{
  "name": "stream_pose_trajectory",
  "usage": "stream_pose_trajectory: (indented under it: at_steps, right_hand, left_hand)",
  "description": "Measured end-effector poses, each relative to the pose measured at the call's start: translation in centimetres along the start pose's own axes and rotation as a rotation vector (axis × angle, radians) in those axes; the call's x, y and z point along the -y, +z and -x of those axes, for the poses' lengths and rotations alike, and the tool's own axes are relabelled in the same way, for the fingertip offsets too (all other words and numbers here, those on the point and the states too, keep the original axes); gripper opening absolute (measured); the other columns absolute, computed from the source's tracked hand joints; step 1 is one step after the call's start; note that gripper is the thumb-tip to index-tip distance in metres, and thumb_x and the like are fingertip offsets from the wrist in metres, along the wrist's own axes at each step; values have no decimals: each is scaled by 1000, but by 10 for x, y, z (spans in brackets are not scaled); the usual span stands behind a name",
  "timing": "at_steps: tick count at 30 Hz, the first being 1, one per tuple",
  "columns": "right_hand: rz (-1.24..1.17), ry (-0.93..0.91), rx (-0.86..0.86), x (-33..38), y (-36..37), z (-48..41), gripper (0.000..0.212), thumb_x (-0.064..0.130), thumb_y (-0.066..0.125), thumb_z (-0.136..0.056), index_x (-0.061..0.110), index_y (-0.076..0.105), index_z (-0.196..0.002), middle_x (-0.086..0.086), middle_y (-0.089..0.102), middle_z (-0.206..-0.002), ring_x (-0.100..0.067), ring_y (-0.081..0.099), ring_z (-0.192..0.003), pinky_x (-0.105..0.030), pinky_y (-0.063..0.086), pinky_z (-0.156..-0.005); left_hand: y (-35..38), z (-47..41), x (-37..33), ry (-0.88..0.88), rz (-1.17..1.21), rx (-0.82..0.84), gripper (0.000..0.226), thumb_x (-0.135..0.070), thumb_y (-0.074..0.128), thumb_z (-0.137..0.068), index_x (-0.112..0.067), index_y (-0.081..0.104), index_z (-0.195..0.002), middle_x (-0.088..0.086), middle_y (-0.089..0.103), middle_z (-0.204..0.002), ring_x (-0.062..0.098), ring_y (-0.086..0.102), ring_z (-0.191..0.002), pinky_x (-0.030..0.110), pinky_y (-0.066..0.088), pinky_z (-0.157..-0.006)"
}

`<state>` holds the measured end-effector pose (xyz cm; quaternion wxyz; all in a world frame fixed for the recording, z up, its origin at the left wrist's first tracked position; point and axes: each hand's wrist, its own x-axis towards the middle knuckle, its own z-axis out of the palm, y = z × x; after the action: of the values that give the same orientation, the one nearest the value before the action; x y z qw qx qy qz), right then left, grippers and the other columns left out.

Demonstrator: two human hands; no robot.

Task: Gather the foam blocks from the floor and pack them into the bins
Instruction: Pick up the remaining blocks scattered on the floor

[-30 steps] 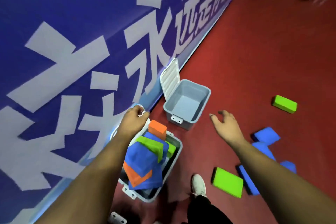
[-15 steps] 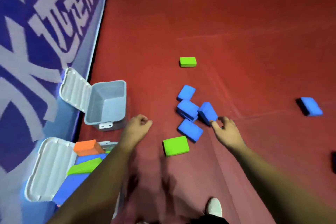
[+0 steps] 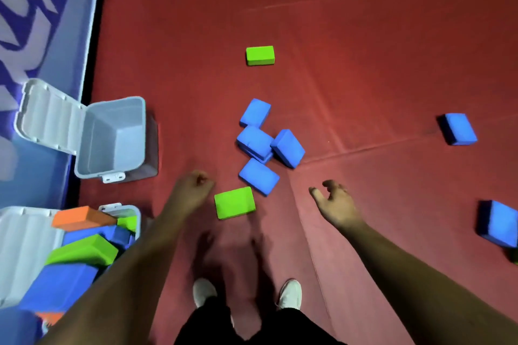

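A green foam block (image 3: pixel 235 202) lies on the red floor just ahead of my feet, with a cluster of several blue blocks (image 3: pixel 260 143) behind it. Another green block (image 3: pixel 260 55) lies farther off. Two more blue blocks, one (image 3: pixel 459 129) and another (image 3: pixel 500 223), lie at the right. My left hand (image 3: pixel 193 189) hovers just left of the near green block, fingers curled, holding nothing. My right hand (image 3: pixel 335 203) hangs to that block's right, fingers loosely spread and empty. An empty grey bin (image 3: pixel 117 137) stands open at the left. A second bin (image 3: pixel 134 211) at lower left is heaped with blocks.
A blue banner wall (image 3: pixel 42 22) with white lettering runs along the left behind the bins. Both bin lids are flipped back toward it. My two white shoes (image 3: pixel 290 293) stand at the bottom centre. Red floor stretches ahead and to the right.
My view swung from the bins and wall out to the floor. My left hand left the full bin's rim. Both hands now hang lower, near the green block.
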<state>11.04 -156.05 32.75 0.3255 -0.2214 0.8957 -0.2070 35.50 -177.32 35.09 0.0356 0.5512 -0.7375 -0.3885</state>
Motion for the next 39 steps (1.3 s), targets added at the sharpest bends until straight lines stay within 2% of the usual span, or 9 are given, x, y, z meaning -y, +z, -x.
stream_pose_trajectory:
  at_steps: [5,10,15,17,22,26,32,36,39]
  right_hand:
    - [77,-69,125,44,50,-61,59,54,54,-91,16,50,-135,-10,55,-133,-28,56,-116,-42,44,-101]
    - [89,-68,201,69,131,-142,59,51,56,-90,14,51,-135,-12,57,-132,-29,57,-117,-44,45,-101]
    - [88,15,240,61,223,-223,58,47,57,-91,10,50,-136,-16,59,-131,-30,56,-121,-40,46,-101]
    - [109,35,268,51,263,-251,56,43,57,-92,8,51,-134,-17,60,-129,-31,55,-121,-36,45,-101]
    - [135,73,332,16,363,-320,50,39,57,-94,6,51,-132,-16,64,-122,-29,56,-119,-30,41,-93]
    - [168,69,372,-34,465,-386,51,38,57,-94,4,52,-132,-16,63,-126,-29,56,-120,-29,40,-89]
    - [206,90,358,-112,580,-459,51,35,58,-94,-9,56,-120,-27,60,-122,-37,56,-116,-37,42,-92]
    - [117,156,374,-142,621,-474,64,51,64,-83,-1,52,-118,-19,63,-116,-33,59,-110,-32,41,-79]
    - [-27,224,322,-151,631,-483,77,60,71,-72,4,49,-120,-12,62,-120,-28,60,-111,-33,46,-90]
  left_hand:
    - [11,-45,34,-67,-23,-7,25,-23,63,-89,1,66,-82,18,65,-79,23,58,-76,38,42,-71]
    - [52,-136,98,-150,14,85,18,-33,51,-72,-15,54,-70,15,62,-77,31,58,-76,37,43,-67]
    - [114,-222,180,-269,35,144,37,-37,59,-82,-5,66,-98,20,68,-97,29,64,-90,30,38,-69]
    - [141,-248,216,-304,70,145,39,-38,57,-78,-1,66,-90,25,67,-90,27,63,-83,33,39,-67]
    - [227,-307,318,-498,201,170,29,-46,52,-68,-18,55,-64,0,54,-58,38,64,-75,33,38,-60]
    - [310,-356,391,-729,486,27,29,-48,52,-68,-23,66,-60,-3,57,-60,23,59,-75,36,39,-71]
    - [421,-396,478,-758,567,-58,29,-40,58,-84,-12,63,-80,-3,56,-69,13,51,-65,25,41,-60]
    - [465,-403,512,-870,626,-19,82,-64,58,-67,-8,59,-126,10,63,-122,28,60,-112,39,49,-99]
    - [478,-396,512,-847,674,-47,75,-59,62,-64,-12,63,-123,7,67,-118,24,63,-111,42,49,-100]
